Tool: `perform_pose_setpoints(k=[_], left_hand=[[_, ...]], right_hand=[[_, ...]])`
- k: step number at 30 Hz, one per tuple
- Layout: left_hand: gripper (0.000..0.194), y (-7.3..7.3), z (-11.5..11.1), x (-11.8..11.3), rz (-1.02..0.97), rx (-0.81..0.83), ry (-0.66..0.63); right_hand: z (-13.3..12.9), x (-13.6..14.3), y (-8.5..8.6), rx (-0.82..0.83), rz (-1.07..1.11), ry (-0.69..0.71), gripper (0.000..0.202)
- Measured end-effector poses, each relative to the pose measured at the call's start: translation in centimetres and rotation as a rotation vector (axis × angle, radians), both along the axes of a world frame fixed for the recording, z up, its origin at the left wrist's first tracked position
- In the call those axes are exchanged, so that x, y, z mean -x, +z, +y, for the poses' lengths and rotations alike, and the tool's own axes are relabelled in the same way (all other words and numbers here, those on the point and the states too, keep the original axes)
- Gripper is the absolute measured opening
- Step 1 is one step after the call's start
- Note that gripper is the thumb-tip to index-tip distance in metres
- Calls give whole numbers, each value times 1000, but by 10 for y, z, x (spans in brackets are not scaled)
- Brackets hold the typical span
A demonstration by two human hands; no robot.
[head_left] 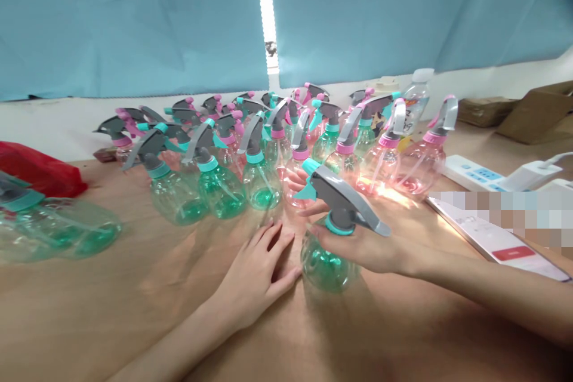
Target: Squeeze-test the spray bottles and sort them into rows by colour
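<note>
My right hand (358,245) is wrapped round the neck and upper body of a green spray bottle (329,268), whose grey and teal spray head (342,197) tilts down to the right. Left of that bottle, my left hand (259,268) lies on the wooden table (179,310) with its fingers apart, the fingertips close to the bottle and nothing held. Just behind the hands stand more spray bottles, such as a green one (262,188) and a pink one (298,173).
Several green and pink spray bottles fill the back. More green bottles (89,233) are at the left by red plastic (40,170). At the right are a power strip (474,173), a phone (501,239), a cardboard box (537,113) and a clear bottle (416,98).
</note>
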State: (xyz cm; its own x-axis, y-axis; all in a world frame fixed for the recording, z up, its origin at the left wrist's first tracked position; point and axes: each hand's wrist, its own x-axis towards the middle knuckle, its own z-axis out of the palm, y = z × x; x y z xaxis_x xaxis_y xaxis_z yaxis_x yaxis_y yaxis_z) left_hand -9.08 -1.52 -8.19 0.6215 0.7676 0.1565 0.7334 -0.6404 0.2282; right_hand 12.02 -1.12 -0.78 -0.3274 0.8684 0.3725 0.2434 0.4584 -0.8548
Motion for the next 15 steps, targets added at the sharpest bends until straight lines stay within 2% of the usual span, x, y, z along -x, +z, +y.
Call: perform_pose_setpoints(k=[6, 11, 15], left_hand=[[44, 1, 1, -1, -11, -1, -3], [43, 1, 1, 0, -13, -1, -6], [42, 0, 0, 0, -16, 3, -4]], right_hand=[[0, 0, 4, 48, -19, 25, 51], [2, -1, -3, 20, 6, 60, 34], [1, 0, 3, 27, -28, 50, 29]])
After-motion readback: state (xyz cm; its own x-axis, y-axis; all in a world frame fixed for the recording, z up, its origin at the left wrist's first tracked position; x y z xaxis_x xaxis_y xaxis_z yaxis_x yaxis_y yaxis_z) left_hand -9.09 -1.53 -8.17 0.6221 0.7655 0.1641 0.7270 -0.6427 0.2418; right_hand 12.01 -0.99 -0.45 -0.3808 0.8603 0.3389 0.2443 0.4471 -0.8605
